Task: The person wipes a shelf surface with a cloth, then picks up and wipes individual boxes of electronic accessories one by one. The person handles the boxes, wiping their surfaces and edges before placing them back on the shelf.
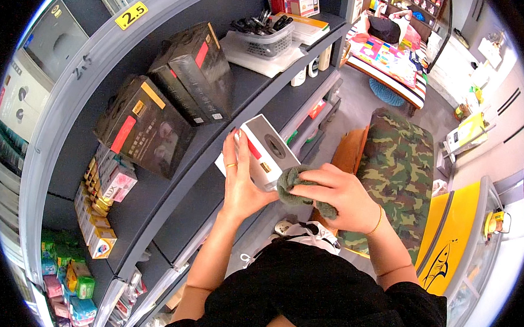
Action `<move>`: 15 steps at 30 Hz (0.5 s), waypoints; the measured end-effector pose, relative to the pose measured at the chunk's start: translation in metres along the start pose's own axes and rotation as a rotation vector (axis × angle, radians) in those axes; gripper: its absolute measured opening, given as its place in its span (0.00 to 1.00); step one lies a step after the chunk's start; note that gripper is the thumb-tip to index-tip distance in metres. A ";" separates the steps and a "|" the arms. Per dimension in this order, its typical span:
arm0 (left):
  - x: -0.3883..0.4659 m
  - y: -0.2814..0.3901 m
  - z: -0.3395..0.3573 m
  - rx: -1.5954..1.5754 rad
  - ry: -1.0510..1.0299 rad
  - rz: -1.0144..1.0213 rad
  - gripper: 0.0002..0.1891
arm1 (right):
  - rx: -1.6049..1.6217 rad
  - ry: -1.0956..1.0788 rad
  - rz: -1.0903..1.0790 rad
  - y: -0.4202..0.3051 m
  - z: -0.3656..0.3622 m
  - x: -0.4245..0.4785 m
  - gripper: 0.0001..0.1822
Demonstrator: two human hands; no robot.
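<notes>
My left hand (pixel 243 184) grips a white-and-grey product box (pixel 267 152) at its left side, thumb low and fingers over the top. The box is tilted, held in front of the shelf edge, and bears a red strip and a small gold label. In my right hand (pixel 339 193) is a bunched dark green cloth (pixel 294 184), which meets the box's lower right corner. Part of the cloth hangs below my fingers. Behind the box, several black boxes (pixel 147 128) with red strips stand on the grey shelf (pixel 154 211).
Soap boxes (pixel 121 181) stand on the shelf at left, with colourful packets (pixel 79 282) below. A grey plastic basket (pixel 267 41) of black items sits farther along. To the right are a camouflage-covered bench (pixel 393 169) and a yellow counter (pixel 447 233). A person (pixel 384 28) lies on a bed beyond.
</notes>
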State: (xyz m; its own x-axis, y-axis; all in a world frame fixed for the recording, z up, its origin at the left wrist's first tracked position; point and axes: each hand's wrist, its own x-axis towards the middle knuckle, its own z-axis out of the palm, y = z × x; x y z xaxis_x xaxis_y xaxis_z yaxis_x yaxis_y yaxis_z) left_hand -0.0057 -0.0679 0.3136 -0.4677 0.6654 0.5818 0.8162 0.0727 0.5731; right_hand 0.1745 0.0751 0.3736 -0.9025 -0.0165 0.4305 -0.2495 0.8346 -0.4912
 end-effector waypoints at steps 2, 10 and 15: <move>0.002 0.000 0.001 -0.051 0.006 -0.018 0.70 | -0.009 0.059 -0.026 0.000 0.004 0.001 0.31; -0.011 0.005 0.016 -0.074 -0.102 0.076 0.68 | -0.047 0.249 0.034 0.011 0.025 0.006 0.34; -0.017 0.007 0.018 -0.031 -0.072 -0.011 0.72 | 0.040 0.206 0.063 0.009 0.028 0.003 0.32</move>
State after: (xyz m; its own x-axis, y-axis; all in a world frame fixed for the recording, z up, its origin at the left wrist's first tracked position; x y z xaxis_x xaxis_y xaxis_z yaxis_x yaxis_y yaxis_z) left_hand 0.0139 -0.0659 0.2969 -0.4502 0.7165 0.5328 0.7998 0.0583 0.5975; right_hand 0.1602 0.0675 0.3493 -0.8269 0.1517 0.5415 -0.2122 0.8075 -0.5504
